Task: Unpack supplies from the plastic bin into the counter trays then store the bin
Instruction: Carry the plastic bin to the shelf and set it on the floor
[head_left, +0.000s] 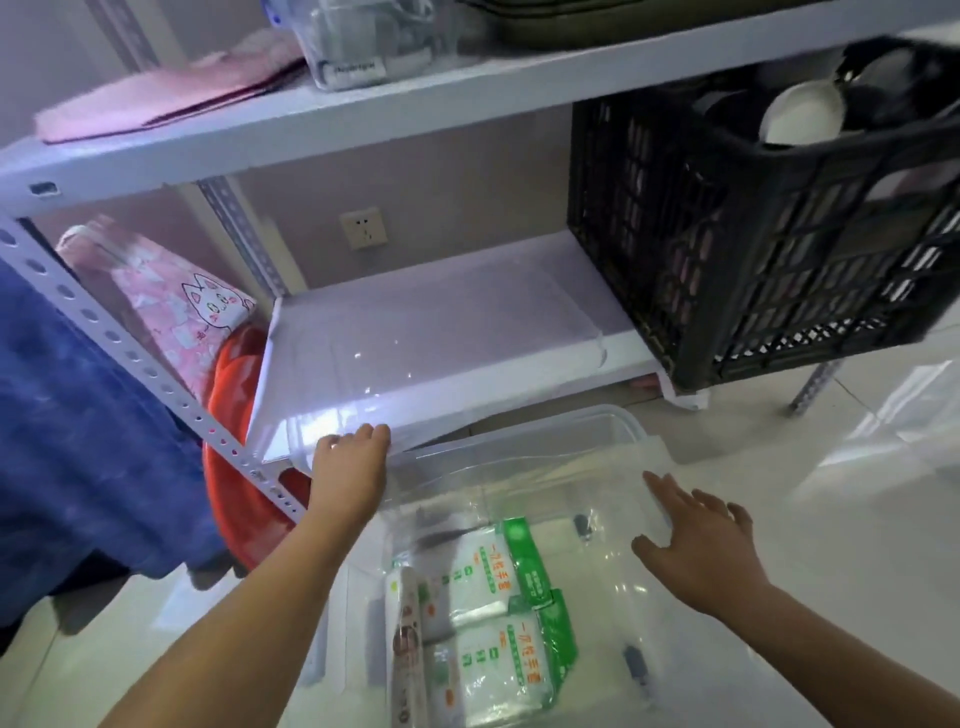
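A clear plastic bin (597, 418) stands on the tiled floor in front of a white shelf rack. Inside it lie two green-and-white packets (493, 571) (498, 670) and a narrow brown-and-white packet (408, 639). A clear lid (415, 338) lies flat on the rack's lower shelf. My left hand (353, 467) curls its fingers over the lid's near corner at the shelf edge. My right hand (696, 540) hovers with its fingers spread at the bin's right rim and holds nothing.
A black slatted crate (779, 234) with a white bowl fills the shelf's right part. A red basin (234, 415) and a pink cat-print bag (182, 301) sit left of the rack post. Blue cloth (78, 441) hangs at far left. Another clear container (909, 415) stands at right.
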